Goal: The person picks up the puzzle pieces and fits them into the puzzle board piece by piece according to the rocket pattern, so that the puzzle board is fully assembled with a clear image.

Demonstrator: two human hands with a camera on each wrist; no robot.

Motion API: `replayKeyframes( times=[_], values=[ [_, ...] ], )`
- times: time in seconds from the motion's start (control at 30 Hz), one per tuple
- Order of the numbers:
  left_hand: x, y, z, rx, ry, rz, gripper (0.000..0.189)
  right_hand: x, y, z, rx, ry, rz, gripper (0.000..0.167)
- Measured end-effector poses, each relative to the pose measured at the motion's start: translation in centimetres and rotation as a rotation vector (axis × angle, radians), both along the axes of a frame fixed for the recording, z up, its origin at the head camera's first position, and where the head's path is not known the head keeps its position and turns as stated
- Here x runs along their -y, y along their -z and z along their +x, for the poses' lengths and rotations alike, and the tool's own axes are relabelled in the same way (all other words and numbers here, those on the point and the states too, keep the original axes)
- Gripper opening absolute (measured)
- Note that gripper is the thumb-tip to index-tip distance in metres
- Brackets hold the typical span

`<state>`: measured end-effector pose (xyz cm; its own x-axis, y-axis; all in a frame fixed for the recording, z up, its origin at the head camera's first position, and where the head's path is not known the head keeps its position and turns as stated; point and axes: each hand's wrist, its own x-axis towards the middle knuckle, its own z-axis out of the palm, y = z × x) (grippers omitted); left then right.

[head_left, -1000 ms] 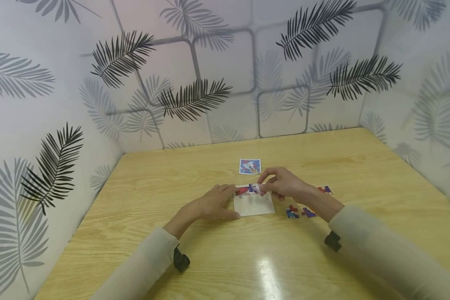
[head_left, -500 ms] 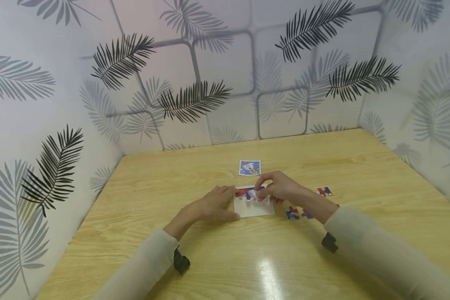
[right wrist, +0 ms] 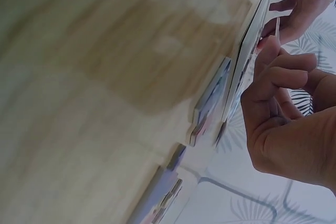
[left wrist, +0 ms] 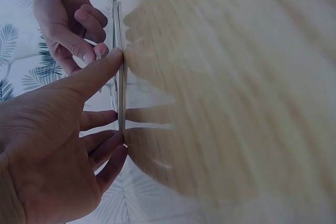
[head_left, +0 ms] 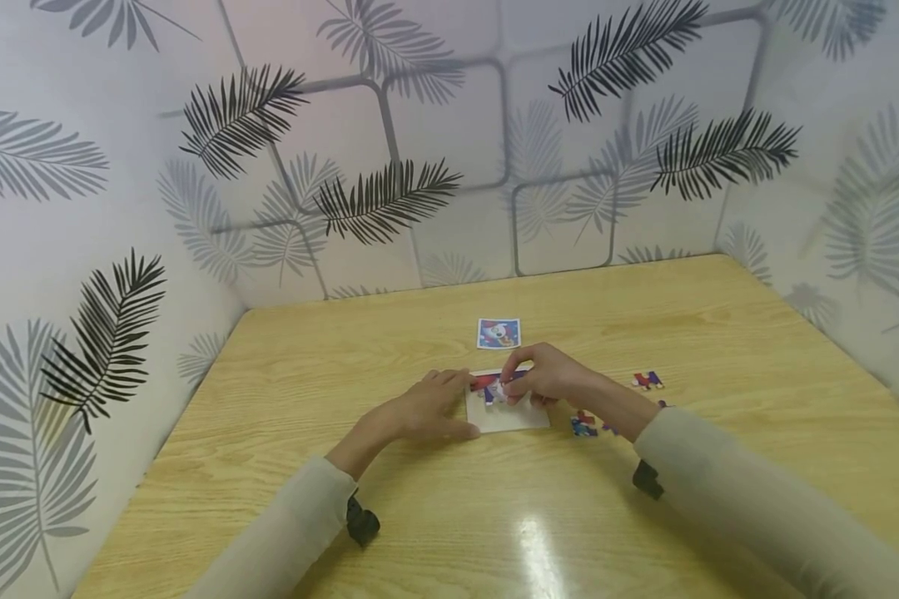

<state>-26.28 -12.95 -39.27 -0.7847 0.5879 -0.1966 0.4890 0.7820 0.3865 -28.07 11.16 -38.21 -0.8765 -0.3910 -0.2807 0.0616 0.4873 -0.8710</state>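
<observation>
Purple and white, a puzzle piece (head_left: 494, 393) tilts over the upper part of a white board (head_left: 508, 422), pinched in the tight grip of a person's right hand (head_left: 556, 374); whether it touches the surface cannot be told. Held by one side between thumb and finger, it seems turned for careful handling. The left hand (head_left: 433, 404) lies along the board's left side, thumb at the near corner and fingertips at the far one, its grip spread wide and pinching nothing, apparently to stop the board sliding. Red and purple line the board's far edge, while its near strip shows bare white. Just beyond that edge, a picture card (head_left: 499, 334) lies face up, likely in easy sight for comparison. Loose pieces (head_left: 583, 424) wait to the right, probably for short reach, though the right forearm passes over that side and crowds it. The widest room for moving is on the tabletop's (head_left: 449, 507) near side, between the forearms; a leaf-patterned wall (head_left: 464, 233) closes off the far edge.
</observation>
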Motion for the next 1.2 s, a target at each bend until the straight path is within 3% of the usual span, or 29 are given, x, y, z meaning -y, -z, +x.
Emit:
replayKeyframes(
  times=[0.53, 1.2],
  values=[
    [0.0, 0.0, 0.0, 0.002, -0.001, 0.003, 0.081, 1.2, 0.4, -0.3, -0.014, -0.036, 0.024, 0.013],
    [0.1, 0.1, -0.2, -0.022, 0.031, 0.022, 0.080, 2.5, 0.7, -0.7, -0.043, -0.014, 0.113, 0.009]
  ],
)
